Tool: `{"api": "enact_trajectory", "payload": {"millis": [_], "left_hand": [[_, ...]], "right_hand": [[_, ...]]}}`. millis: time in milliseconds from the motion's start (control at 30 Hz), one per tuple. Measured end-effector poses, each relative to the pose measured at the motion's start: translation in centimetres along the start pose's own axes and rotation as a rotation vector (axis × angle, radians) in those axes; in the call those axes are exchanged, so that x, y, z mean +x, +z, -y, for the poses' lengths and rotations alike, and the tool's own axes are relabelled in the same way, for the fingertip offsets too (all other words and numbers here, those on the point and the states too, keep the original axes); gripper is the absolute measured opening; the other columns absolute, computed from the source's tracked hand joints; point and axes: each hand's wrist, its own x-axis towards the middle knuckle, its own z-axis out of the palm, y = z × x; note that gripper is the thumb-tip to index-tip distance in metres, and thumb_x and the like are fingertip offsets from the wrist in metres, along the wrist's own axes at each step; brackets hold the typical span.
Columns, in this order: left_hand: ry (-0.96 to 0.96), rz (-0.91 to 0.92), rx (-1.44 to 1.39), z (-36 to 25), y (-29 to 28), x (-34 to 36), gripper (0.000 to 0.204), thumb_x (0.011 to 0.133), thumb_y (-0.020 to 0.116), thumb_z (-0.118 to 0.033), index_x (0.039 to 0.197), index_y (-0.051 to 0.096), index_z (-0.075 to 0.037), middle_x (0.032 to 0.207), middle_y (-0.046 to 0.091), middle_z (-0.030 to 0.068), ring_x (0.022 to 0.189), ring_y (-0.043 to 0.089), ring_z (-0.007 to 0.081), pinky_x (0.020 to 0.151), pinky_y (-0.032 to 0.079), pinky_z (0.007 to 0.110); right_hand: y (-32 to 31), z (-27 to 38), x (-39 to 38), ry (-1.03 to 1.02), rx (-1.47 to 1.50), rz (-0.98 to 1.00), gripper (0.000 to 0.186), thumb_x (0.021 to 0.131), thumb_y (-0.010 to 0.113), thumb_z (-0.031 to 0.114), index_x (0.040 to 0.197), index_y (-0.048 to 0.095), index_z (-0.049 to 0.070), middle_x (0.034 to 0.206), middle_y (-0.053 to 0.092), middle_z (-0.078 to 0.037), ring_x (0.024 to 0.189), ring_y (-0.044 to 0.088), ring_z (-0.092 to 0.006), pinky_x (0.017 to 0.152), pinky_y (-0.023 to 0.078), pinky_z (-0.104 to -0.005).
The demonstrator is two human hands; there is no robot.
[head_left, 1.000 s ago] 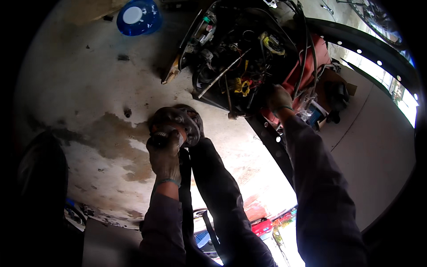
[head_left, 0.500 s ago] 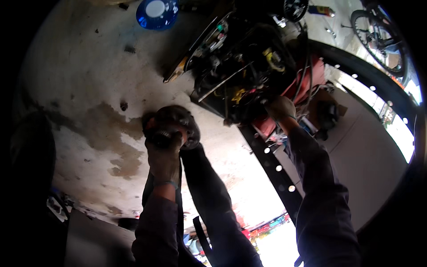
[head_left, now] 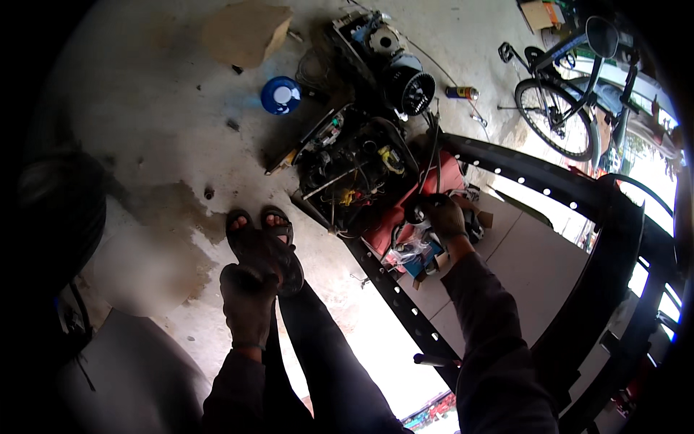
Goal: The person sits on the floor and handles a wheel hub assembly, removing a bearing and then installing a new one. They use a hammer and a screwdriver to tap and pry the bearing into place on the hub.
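My left hand (head_left: 244, 307) is closed around a dark, rounded part (head_left: 283, 264) and holds it above my feet. Its exact kind is lost in shadow. My right hand (head_left: 444, 219) reaches over a red bag or cloth (head_left: 444, 173) on a low metal-framed platform, its fingers bent around something small and dark that I cannot make out. Just beside it lie clear plastic wrapping (head_left: 410, 249) and a blue box (head_left: 426, 266). Left of that hand stands an open black housing (head_left: 340, 163) full of wires, with a thin rod across it.
Beyond the housing sits a machine with a black ribbed wheel (head_left: 409, 90). A blue round container (head_left: 280, 95), a cardboard piece (head_left: 246, 35) and a spray can (head_left: 463, 92) are on the concrete floor. Perforated black rails (head_left: 506, 160) edge the platform. A bicycle (head_left: 557, 119) stands far right.
The view has shifted, bringing in more floor, the machine and the bicycle. My left hand has come nearer with the dark part. My right hand has moved from the housing's edge to the red bag.
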Motion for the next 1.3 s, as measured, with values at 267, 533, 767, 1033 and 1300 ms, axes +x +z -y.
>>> {"api": "enact_trajectory", "payload": {"millis": [267, 533, 767, 1033, 1300], "left_hand": [[-0.004, -0.037, -0.007, -1.3, -5.4, -4.1, 0.059, 0.075, 0.089, -0.039, 0.113, 0.059, -0.006, 0.114, 0.065, 0.0152, 0.108, 0.066, 0.0341, 0.095, 0.053, 0.046], [-0.055, -0.007, -0.039, -0.9, -6.0, -5.6, 0.066, 0.070, 0.091, -0.040, 0.115, 0.062, -0.001, 0.116, 0.071, 0.0164, 0.104, 0.070, 0.0362, 0.094, 0.056, 0.045], [0.237, 0.649, -1.005, -2.6, -12.4, -12.2, 0.059, 0.105, 0.059, -0.044, 0.153, 0.046, -0.010, 0.146, 0.059, 0.0106, 0.131, 0.061, 0.0273, 0.112, 0.050, 0.045], [0.279, 1.002, -1.327, -10.7, -18.4, -23.3, 0.102, 0.079, 0.085, -0.061, 0.155, 0.042, -0.008, 0.148, 0.058, 0.0122, 0.129, 0.064, 0.0280, 0.104, 0.058, 0.044], [0.599, 1.013, -1.180, -8.2, -19.0, -34.1, 0.105, 0.085, 0.073, -0.069, 0.157, 0.037, -0.001, 0.149, 0.056, 0.0161, 0.134, 0.059, 0.0283, 0.109, 0.054, 0.044]], "right_hand": [[-3.3, 0.7, -2.5, -0.600, -0.028, 0.111, 0.028, 0.084, 0.072, 0.016, 0.112, 0.073, 0.016, 0.117, 0.070, -0.006, 0.114, 0.067, -0.0273, 0.093, 0.058, -0.0394], [-11.3, 14.2, -8.5, -0.698, -0.067, -0.297, 0.042, 0.095, 0.063, 0.016, 0.136, 0.062, 0.009, 0.139, 0.061, -0.012, 0.134, 0.055, -0.0308, 0.116, 0.043, -0.0429], [-21.5, 26.5, -20.7, -0.653, 1.077, -0.280, 0.057, 0.110, 0.044, 0.050, 0.143, 0.054, 0.004, 0.138, 0.062, -0.015, 0.128, 0.061, -0.0287, 0.106, 0.050, -0.0412], [-23.2, 28.7, -41.0, -0.672, 1.025, -0.393, 0.067, 0.088, 0.076, 0.042, 0.136, 0.057, 0.000, 0.129, 0.065, -0.015, 0.118, 0.064, -0.0256, 0.101, 0.052, -0.0392], [-23.5, 23.8, -50.4, -0.961, 0.895, -0.215, 0.076, 0.074, 0.089, 0.022, 0.142, 0.059, 0.002, 0.137, 0.066, -0.019, 0.123, 0.067, -0.0311, 0.101, 0.055, -0.0412]]}}
